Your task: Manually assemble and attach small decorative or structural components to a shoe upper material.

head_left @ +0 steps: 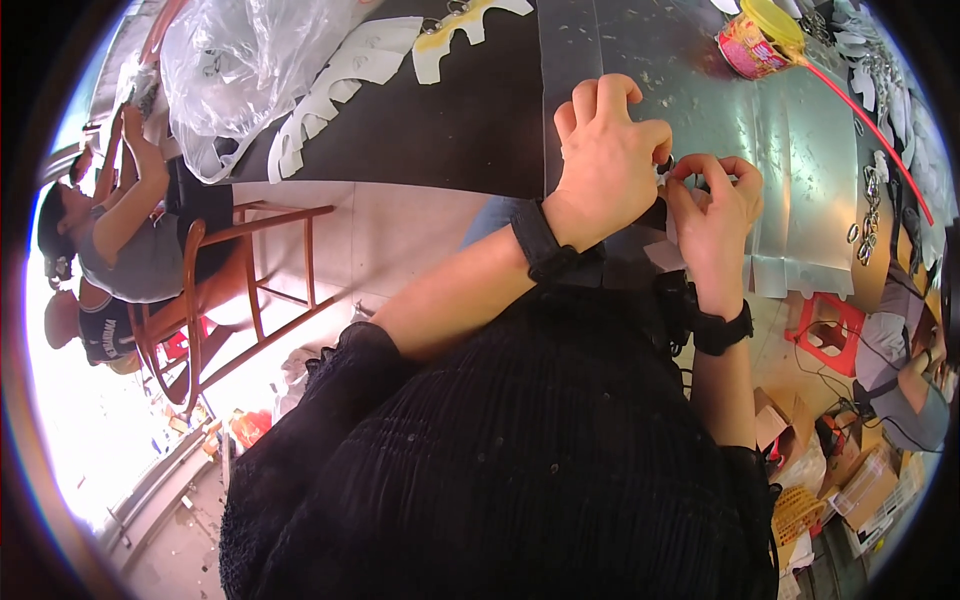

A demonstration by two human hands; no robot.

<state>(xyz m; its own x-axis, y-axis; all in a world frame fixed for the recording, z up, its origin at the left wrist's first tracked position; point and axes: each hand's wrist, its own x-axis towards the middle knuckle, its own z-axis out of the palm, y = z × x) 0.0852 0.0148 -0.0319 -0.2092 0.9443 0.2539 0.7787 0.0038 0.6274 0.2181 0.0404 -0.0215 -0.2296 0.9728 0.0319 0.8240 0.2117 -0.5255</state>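
Observation:
My left hand point(610, 150) and my right hand point(715, 200) meet at the near edge of a shiny metal-covered table point(790, 130). Both are curled with fingertips pinched together on a small white card piece point(668, 238) with a small dark part point(665, 165) between the thumbs. Most of that piece is hidden by the fingers. Each wrist wears a black band. My black pleated garment fills the lower middle of the view.
White die-cut card shapes point(340, 80) and a clear plastic bag point(240, 60) lie on the table's black part. A yellow-lidded can point(760, 35), a thin red rod point(870, 120) and metal clasps point(868, 215) are at right. Other people point(130, 240) sit left by a wooden chair point(250, 290). A red stool point(830, 330) stands lower right.

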